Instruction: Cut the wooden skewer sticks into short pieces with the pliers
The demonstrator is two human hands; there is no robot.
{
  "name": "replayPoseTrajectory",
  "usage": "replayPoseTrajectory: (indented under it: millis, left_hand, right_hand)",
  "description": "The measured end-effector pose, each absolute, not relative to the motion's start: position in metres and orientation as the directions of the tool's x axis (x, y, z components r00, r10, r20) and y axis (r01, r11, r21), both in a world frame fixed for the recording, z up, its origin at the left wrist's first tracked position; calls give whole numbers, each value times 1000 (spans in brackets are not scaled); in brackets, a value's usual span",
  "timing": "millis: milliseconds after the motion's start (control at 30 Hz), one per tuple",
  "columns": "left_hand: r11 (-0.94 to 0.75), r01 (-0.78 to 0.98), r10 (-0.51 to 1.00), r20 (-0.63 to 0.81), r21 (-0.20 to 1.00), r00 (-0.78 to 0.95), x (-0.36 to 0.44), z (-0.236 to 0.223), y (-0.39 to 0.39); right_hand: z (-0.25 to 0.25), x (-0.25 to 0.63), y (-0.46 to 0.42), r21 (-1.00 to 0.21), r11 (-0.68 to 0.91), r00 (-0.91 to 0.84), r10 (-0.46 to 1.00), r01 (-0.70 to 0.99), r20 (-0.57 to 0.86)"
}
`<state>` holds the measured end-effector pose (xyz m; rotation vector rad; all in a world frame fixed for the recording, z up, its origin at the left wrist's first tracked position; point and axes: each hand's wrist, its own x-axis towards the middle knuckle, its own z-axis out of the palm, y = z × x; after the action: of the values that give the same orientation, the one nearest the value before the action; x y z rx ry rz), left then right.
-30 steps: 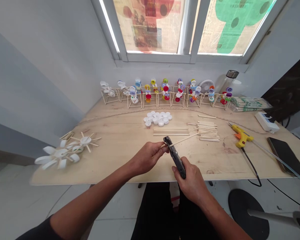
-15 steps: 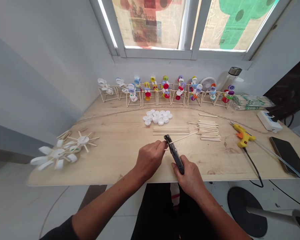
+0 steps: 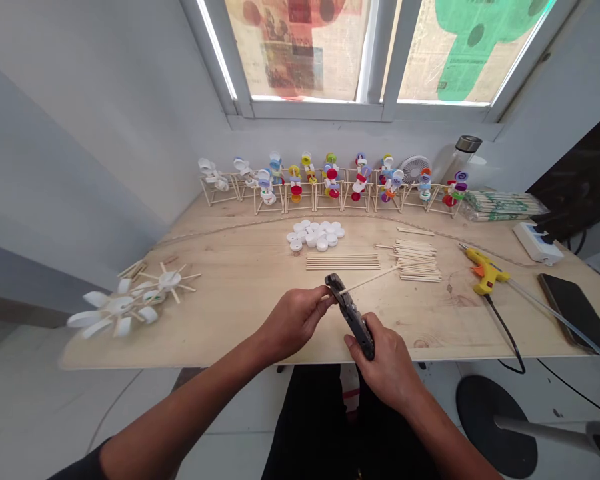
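Observation:
My left hand (image 3: pixel 293 323) pinches the left end of a thin wooden stick (image 3: pixel 373 278) between thumb and fingers. The stick slants up to the right, and its far end reaches the pile of short sticks (image 3: pixel 417 260). My right hand (image 3: pixel 387 360) is wrapped round dark pliers (image 3: pixel 353 313), whose head sits at the stick close to my left fingertips. Whether the jaws are closed on the stick, I cannot tell. Beyond my hands lie a row of longer sticks (image 3: pixel 343 262) and a cluster of white bottle caps (image 3: pixel 315 235).
A yellow glue gun (image 3: pixel 485 270), a dark phone (image 3: pixel 577 310) and a white power strip (image 3: pixel 537 241) lie on the right. White pinwheel shapes (image 3: pixel 117 307) occupy the left end. Stick frames with coloured caps (image 3: pixel 330 183) line the back, near a bottle (image 3: pixel 463 157).
My left hand has shifted slightly left and its fingers have changed their grip near the stick's end. The pliers have moved a little downward, and the stick has shifted slightly.

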<state>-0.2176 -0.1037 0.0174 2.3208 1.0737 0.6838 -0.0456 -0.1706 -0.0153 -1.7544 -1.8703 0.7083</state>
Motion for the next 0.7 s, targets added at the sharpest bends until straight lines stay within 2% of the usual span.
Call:
replayPoseTrajectory:
  millis: [233, 433, 567, 633, 700]
  left_hand:
    - [-404, 356, 750, 82, 843, 656, -223, 39, -103]
    - [-277, 278, 709, 0, 920, 705, -226, 38, -100]
    - [-389, 343, 737, 65, 855, 673, -223, 31, -102]
    - [-490, 444, 777, 145, 750, 612, -218, 23, -105]
    - [-560, 584, 813, 256, 588, 523, -214, 12, -109]
  right_hand:
    - [-9, -45, -178, -666, 107, -97, 994, 738, 52]
    - [-11, -45, -181, -629, 121, -107, 992, 768, 60]
    - [-16, -46, -179, -575, 95, -79, 995, 813, 53]
    - [-18, -47, -176, -546, 72, -61, 997, 834, 39]
    - [-20, -48, -173, -531, 53, -47, 999, 845, 25]
